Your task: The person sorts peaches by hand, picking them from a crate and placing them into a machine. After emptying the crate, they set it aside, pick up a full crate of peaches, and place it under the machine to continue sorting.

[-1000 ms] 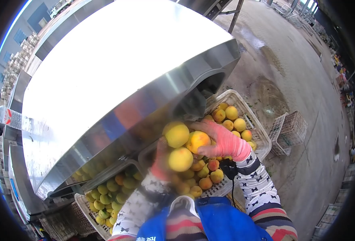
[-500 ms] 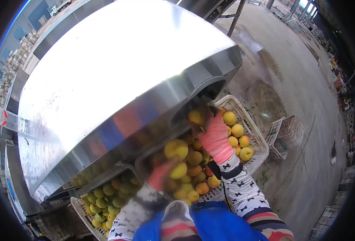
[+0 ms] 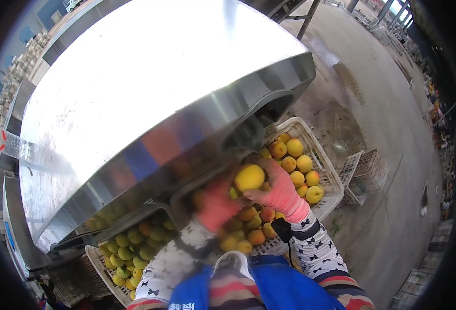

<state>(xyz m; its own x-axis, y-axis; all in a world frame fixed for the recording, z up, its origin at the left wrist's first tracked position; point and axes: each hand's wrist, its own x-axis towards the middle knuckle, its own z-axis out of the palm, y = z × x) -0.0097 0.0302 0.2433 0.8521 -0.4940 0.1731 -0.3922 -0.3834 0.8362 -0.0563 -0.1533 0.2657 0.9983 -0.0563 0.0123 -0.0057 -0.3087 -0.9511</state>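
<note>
Both my hands wear pink gloves, over the white crate (image 3: 333,194) of yellow-red fruit. My right hand (image 3: 279,190) is closed on a large yellow fruit (image 3: 249,177) near the metal edge. Just left of it, my left hand (image 3: 216,205) is smeared by motion, and its fingers are hidden. Round fruits, such as an orange-red one (image 3: 256,237), lie below and beside the hands. A second crate (image 3: 104,278) at the lower left holds greener fruit (image 3: 127,253).
A shiny metal table (image 3: 150,77) spans the upper left, with dark chutes (image 3: 248,135) under its edge. A plastic bottle (image 3: 10,143) lies at its far left. Empty crates (image 3: 370,171) stand on the concrete floor (image 3: 393,113) at the right.
My right hand has come down and away from the chute and now has the yellow fruit in it. My left hand has moved up and right, nearer to it.
</note>
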